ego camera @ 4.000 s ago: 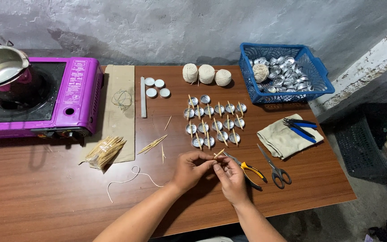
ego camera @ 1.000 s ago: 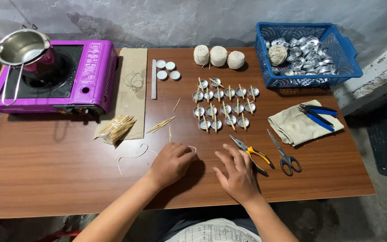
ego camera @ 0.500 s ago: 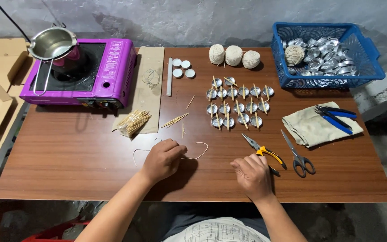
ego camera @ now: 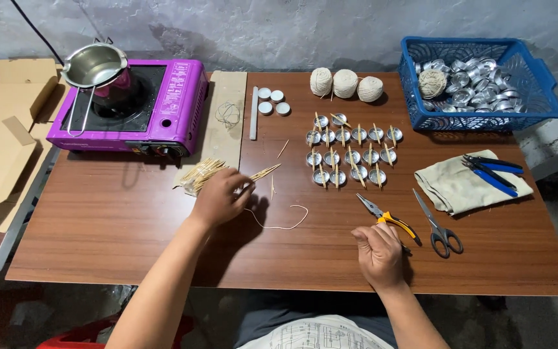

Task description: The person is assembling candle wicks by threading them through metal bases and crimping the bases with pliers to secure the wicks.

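My left hand (ego camera: 219, 198) reaches forward over the table, its fingertips at the near end of a few loose wooden sticks (ego camera: 264, 172). A bundle of the same sticks (ego camera: 198, 174) lies just left of it. Whether the fingers grip a stick is hidden by the back of the hand. A curved piece of pale wick string (ego camera: 283, 224) lies on the table between my hands. My right hand (ego camera: 378, 253) rests near the front edge with its fingers curled shut, next to yellow-handled pliers (ego camera: 390, 220). I see nothing in it.
Rows of small metal cups with sticks across them (ego camera: 351, 156) stand mid-table. Scissors (ego camera: 438, 228), a beige cloth (ego camera: 461, 189) with blue pliers (ego camera: 493, 169), a blue basket (ego camera: 485, 119) of cups, three twine balls (ego camera: 345, 84), and a purple stove (ego camera: 182, 97) with a steel pot (ego camera: 95, 64) surround them.
My left hand has moved forward and left from the string to the loose sticks. My right hand has stayed near the pliers. The string now lies free on the table.
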